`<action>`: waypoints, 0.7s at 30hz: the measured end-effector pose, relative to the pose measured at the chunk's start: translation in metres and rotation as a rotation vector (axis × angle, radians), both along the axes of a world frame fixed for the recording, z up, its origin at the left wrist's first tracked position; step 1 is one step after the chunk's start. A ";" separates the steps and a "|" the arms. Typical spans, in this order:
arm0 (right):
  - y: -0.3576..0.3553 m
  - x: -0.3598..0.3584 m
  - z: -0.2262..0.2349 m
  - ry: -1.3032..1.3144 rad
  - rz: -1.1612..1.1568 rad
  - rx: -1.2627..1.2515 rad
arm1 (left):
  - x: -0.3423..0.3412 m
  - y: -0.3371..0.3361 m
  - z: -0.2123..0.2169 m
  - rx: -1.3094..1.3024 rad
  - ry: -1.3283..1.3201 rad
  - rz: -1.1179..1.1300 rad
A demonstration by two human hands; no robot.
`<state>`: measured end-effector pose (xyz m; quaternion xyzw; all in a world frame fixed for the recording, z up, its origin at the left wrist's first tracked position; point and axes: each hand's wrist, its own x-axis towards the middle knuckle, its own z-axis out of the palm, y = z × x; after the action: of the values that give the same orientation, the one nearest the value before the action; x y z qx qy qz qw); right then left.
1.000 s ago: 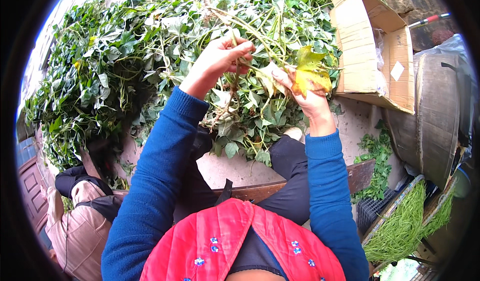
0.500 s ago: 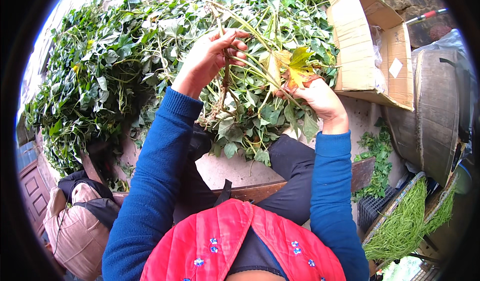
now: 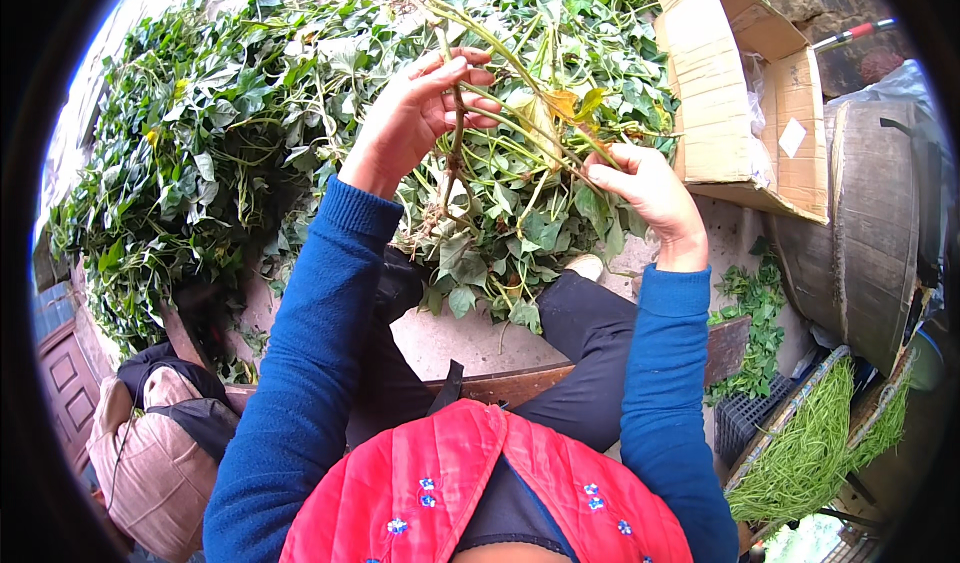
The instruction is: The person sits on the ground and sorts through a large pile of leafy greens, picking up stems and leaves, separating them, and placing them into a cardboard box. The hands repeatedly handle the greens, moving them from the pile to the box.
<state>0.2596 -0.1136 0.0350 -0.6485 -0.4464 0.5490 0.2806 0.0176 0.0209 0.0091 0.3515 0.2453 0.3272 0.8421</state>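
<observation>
My left hand (image 3: 425,103) is closed round the brown main stem of a leafy vine (image 3: 455,148), its fingers partly curled about it. Green side stems run from there toward my right hand (image 3: 645,188), which pinches a thin stem between thumb and fingers. Just above the right fingers, a yellowing leaf (image 3: 565,106) shows beside the stems. Below the hands hang green leaves and stems (image 3: 490,253), with tangled roots near the lower end of the main stem. Where the right fingertips meet the stem, they partly hide it.
A large heap of leafy vines (image 3: 240,133) spreads ahead and to the left. At right stand an open cardboard box (image 3: 700,73), a large brown barrel-like container (image 3: 880,213) and baskets of thin green stalks (image 3: 800,453). A wooden bench (image 3: 725,353) lies beneath me; a pinkish cloth bundle (image 3: 160,443) sits at left.
My right hand has shifted a little to the right, and the yellow leaf now shows smaller and turned, clear of its fingers. My left hand stays on the stem, nearly in place.
</observation>
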 end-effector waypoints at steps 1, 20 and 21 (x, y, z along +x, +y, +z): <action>0.000 0.003 0.001 -0.102 0.048 -0.017 | 0.000 -0.001 0.001 0.000 0.019 0.010; 0.008 -0.036 -0.007 -0.293 -0.466 0.469 | 0.015 -0.011 -0.016 0.568 0.574 -0.028; 0.008 -0.043 -0.014 -0.211 -0.406 0.521 | 0.017 -0.014 -0.010 0.712 0.824 -0.019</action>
<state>0.2163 -0.1058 0.0208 -0.6840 -0.4599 0.2796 0.4925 0.0341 0.0070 -0.0009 0.7163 0.4261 0.2174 0.5080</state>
